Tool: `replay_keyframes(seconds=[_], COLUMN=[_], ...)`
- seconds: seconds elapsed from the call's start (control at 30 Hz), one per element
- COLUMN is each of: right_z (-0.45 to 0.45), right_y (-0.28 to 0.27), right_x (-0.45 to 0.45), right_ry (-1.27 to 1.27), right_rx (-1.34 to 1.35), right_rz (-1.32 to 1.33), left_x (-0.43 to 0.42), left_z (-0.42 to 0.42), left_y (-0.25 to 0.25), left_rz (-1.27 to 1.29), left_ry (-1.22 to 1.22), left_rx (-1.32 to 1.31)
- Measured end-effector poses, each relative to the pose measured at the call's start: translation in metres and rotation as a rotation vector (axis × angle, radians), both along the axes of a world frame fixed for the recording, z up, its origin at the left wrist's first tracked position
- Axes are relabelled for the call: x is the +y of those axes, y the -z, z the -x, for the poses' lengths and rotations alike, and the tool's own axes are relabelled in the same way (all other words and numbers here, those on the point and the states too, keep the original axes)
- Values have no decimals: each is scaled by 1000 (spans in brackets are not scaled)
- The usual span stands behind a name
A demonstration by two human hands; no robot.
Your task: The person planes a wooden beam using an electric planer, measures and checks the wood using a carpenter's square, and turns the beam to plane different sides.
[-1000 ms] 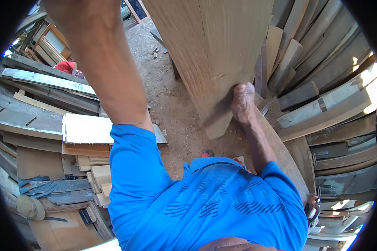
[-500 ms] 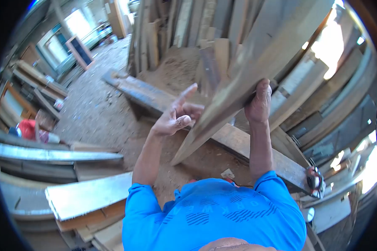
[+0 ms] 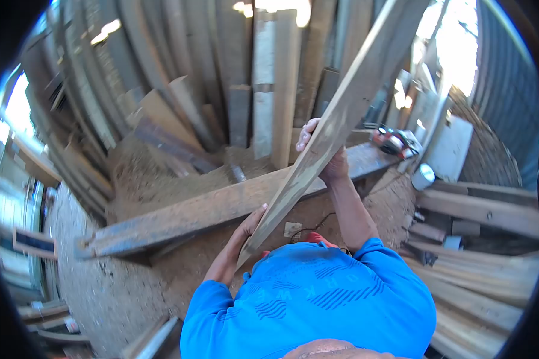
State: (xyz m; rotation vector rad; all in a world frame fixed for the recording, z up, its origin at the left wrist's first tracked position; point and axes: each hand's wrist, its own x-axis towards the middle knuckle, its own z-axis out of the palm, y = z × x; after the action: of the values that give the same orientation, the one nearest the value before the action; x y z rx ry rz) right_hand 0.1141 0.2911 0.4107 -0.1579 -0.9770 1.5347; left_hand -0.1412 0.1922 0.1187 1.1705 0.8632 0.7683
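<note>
A long wooden board [image 3: 335, 119] slants across in front of my chest, its lower end near my shirt and its upper end running out at the top. My right hand [image 3: 335, 164] is wrapped round its middle, with fingertips showing past the far edge. Lower down, my left hand [image 3: 253, 222] grips the board near its bottom end; the thumb shows at the edge, and the other fingers are mostly hidden. Behind the board lies a long, worn wooden bench [image 3: 179, 206]. A red and black power tool [image 3: 392, 142] rests on the bench's right end.
Many upright planks [image 3: 239, 116] lean along the back. Stacked timber [image 3: 485, 263] lies at the right, near a white can [image 3: 423, 177]. A cord [image 3: 317, 224] runs over the dirt floor [image 3: 126, 299] beneath the bench. Corrugated sheeting [image 3: 503, 78] stands at the far right.
My view has turned to the right. My left hand, earlier spread open beside the board, now grips its lower part. The board has rotated, showing its narrow edge, while my right hand keeps hold.
</note>
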Motion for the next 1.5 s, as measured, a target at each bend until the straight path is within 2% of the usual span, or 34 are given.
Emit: replay_keyframes(seconds=[0.07, 0.17, 0.3, 0.4, 0.43, 0.5, 0.53, 0.6, 0.63, 0.67, 0.73, 0.8, 0.87, 0.93, 1.03, 1.1, 1.17, 1.2, 1.23, 1.3, 1.43, 1.5], right_z=[-38, -92, -148, -192, -215, -231, -229, -266, -278, -273, -254, -229, -207, -185, -143, -116, -89, -79, -65, -43, -18, -6], right_y=[19, 41, 59, 83, 88, 50, 8, 30, 39, 42, 54, 61, 82, 112, 148, 168, 183, 190, 193, 198, 241, 252], right_x=[10, 16, 12, 25, 37, 40, 36, 57, 63, 61, 54, 47, 44, 44, 44, 37, 33, 31, 27, 25, 28, 25], right_ry=[81, 206, 299, 320, 395, 546, 628, 632, 634, 668, 725, 748, 744, 723, 768, 772, 718, 708, 700, 697, 755, 764], right_rx=[-6, -18, 1, 3, 30, 54, 54, -40, -89, -50, 31, -13, -11, 17, 10, 8, 24, 4, 18, 48, 78, 80], right_rz=[54, 124, 202, 130, 197, 254, 238, 149, 102, 100, 110, 168, 259, 356, 402, 434, 484, 508, 549, 609, 772, 800], left_x=[16, 32, 29, 21, 23, 21, 17, 4, -2, -9, -19, -25, -29, -28, -29, -41, -39, -43, -42, -41, -9, 2], left_z=[-30, -75, -128, -138, -134, -123, -119, -102, -86, -64, -31, 1, 40, 55, 92, 176, 204, 239, 250, 290, 298, 298], left_y=[9, 12, -11, -23, -20, -12, -10, -5, 17, 53, 80, 95, 92, 27, -24, 57, 39, 69, 61, 81, 28, 13], left_rz=[181, 276, 396, 481, 523, 602, 642, 716, 731, 751, 767, 783, 812, 856, 886, 842, 1041, 1030, 991, 1011, 930, 902], left_ry=[56, 167, 239, 273, 272, 254, 232, 189, 211, 232, 265, 291, 304, 297, 242, 285, 242, 280, 287, 321, 479, 473], left_rx=[29, 171, 221, 242, 266, 302, 340, 418, 389, 357, 330, 341, 463, 643, 707, 689, 660, 605, 644, 750, 796, 800])
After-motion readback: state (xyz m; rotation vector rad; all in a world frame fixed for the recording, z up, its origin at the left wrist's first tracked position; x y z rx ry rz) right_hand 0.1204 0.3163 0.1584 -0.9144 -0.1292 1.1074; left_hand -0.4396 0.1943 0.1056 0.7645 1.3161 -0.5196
